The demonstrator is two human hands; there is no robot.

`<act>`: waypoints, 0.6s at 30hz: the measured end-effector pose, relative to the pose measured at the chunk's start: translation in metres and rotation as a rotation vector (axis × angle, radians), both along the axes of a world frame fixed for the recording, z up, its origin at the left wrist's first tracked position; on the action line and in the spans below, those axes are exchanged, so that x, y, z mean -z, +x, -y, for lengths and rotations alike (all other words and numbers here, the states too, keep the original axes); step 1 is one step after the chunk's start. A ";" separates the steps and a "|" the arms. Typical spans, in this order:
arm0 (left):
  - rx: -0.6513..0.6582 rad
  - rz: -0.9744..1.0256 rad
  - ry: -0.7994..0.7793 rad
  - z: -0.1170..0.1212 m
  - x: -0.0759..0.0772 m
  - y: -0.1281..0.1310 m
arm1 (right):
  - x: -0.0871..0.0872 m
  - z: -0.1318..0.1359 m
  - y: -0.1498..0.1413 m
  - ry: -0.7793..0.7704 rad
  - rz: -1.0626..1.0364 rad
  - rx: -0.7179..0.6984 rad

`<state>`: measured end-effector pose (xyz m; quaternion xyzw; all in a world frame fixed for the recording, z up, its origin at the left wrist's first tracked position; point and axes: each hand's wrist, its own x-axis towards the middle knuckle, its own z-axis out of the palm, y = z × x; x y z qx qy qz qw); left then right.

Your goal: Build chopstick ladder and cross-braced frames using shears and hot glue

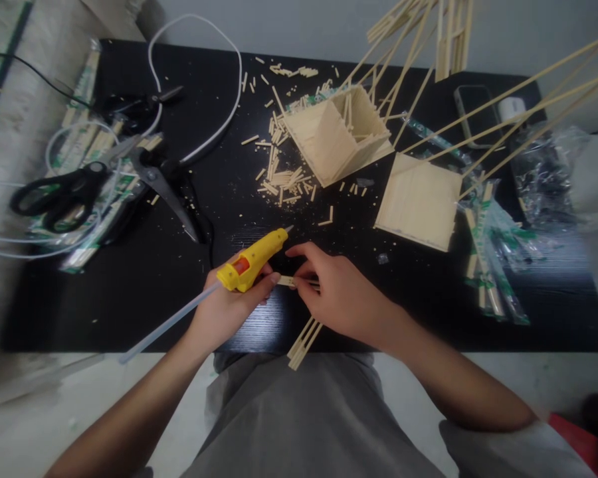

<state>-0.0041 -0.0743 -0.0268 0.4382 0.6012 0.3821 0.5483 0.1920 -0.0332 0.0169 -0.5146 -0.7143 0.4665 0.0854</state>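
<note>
My left hand (225, 313) is closed, with a yellow hot glue gun (259, 254) resting across it, nozzle toward the back right. A long translucent glue stick (172, 323) pokes out of the gun's rear. The left thumb also touches one end of a short piece of thin wooden sticks (285, 281). From the other side my right hand (346, 295) pinches that piece between thumb and fingers, its index finger raised near the nozzle. Several longer wooden sticks (305, 342) show below the right hand, over the table's front edge; their upper part is hidden.
Behind my hands, on the black table (169, 292), stand a wooden stick box (339, 136) and a flat stick panel (418, 202) with long sticks jutting out. Cut pieces (284, 182) lie scattered. Scissors (62, 196), pliers (162, 189) and a cable (239, 73) are left; wrapped sticks (493, 259) and a phone (476, 113) right.
</note>
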 end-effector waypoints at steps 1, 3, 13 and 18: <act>0.000 -0.002 0.003 0.000 0.000 0.000 | 0.000 0.000 0.000 0.000 0.001 0.003; 0.001 0.000 0.008 0.000 -0.001 0.000 | 0.000 0.000 0.000 -0.003 0.002 0.003; 0.012 -0.012 0.002 -0.001 -0.001 -0.001 | -0.002 -0.002 0.000 -0.021 0.021 -0.006; 0.021 -0.010 0.007 -0.001 -0.001 -0.001 | -0.003 -0.001 0.000 -0.012 0.018 -0.002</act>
